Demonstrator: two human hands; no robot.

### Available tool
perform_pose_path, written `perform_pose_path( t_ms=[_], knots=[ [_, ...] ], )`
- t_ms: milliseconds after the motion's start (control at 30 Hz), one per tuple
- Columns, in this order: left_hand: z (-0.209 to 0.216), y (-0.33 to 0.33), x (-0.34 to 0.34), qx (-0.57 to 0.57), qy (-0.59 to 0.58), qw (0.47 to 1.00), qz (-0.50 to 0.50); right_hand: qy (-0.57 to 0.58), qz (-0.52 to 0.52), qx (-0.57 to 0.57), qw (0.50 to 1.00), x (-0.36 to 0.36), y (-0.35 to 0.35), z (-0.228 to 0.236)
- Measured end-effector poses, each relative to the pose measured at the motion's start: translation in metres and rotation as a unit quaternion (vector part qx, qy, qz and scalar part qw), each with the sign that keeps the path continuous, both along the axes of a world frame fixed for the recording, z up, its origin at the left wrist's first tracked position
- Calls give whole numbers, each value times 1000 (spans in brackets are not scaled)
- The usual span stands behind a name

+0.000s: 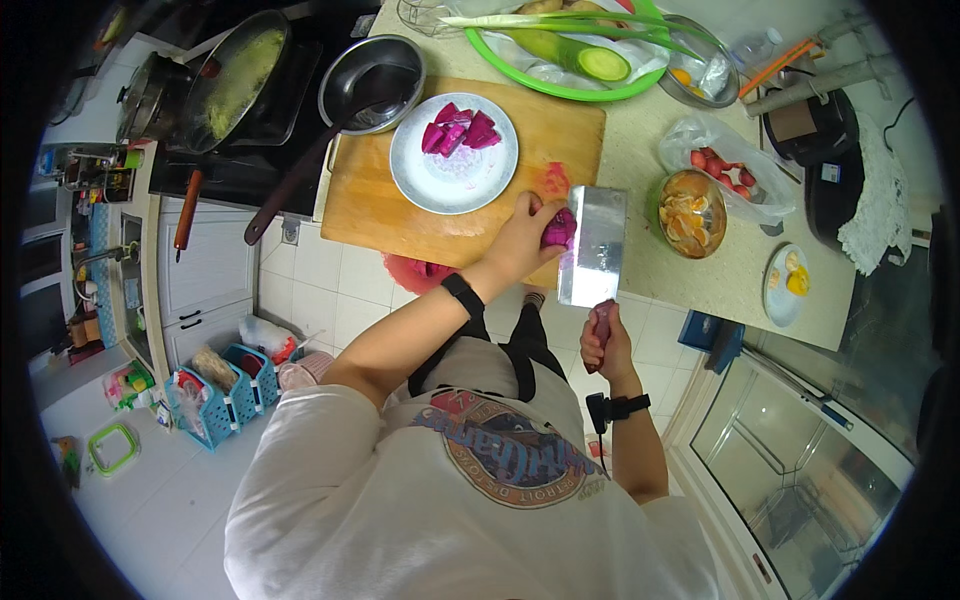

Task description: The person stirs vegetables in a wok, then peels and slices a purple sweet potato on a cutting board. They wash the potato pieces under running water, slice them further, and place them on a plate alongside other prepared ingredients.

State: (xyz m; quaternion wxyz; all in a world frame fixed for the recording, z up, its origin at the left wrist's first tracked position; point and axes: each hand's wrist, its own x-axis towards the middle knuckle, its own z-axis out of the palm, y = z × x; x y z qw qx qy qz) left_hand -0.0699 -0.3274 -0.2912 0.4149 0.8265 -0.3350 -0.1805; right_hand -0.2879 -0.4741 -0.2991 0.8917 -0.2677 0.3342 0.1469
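A purple-red fruit piece (558, 230) is held over the cutting board (360, 205), close to the board's near right corner. It is pinched between the thumb and fingers of the left hand (525, 238), apparently so that it is steadied against the blade. The handle of a cleaver (598, 245) is gripped in the closed right hand (606, 345); the broad face is turned upward across the board's right edge, and its left edge seems to touch the fruit. With the handle projecting past the tabletop's near edge, room is presumably left for the knuckles.

Purple fruit chunks (461, 130) are gathered on a white plate (418, 178), set toward the board's far left corner, probably so that the right side is left for cutting. A metal bowl (332, 95) is placed beside that corner. Along the tabletop's right side, an orange-segment bowl (663, 222) is stood within easy reach.
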Motion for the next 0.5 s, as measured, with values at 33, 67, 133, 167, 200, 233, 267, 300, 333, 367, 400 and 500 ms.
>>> perform_pose_path(
  t_ms=[33, 67, 133, 167, 200, 233, 267, 300, 333, 367, 400, 500],
  knots=[
    [1, -1, 0, -1, -2, 1000, -2, 7, 16, 0, 1000, 1, 1, -1],
    [3, -3, 0, 3, -5, 1000, -4, 8, 30, 2, 1000, 4, 4, -1],
    [10, -5, 0, -14, -4, 1000, 0, 15, 56, -8, 998, 10, 8, 3],
    [15, -6, 0, -9, 14, 1000, 0, 12, 63, -9, 998, 15, 10, 8],
    [20, -6, 0, -33, 14, 999, 12, 9, 68, -11, 998, 19, 12, 15],
    [26, -4, 2, -61, -2, 998, 34, 30, 73, -21, 997, 25, 13, 23],
    [32, 0, 4, -78, -2, 996, 54, 5, 76, -43, 996, 31, 14, 33],
    [37, 4, 7, -109, -7, 991, 76, -14, 91, -71, 993, 40, 16, 43],
    [41, 9, 14, -113, -40, 987, 109, -22, 105, -103, 989, 51, 17, 52],
    [43, 15, 22, -99, -36, 987, 125, -36, 118, -138, 983, 62, 19, 60],
    [44, 23, 33, -100, -43, 984, 144, -47, 116, -159, 979, 75, 23, 67],
    [36, 45, 66, -121, -45, 968, 213, -60, 163, -303, 937, 114, 37, 78]
  ],
)
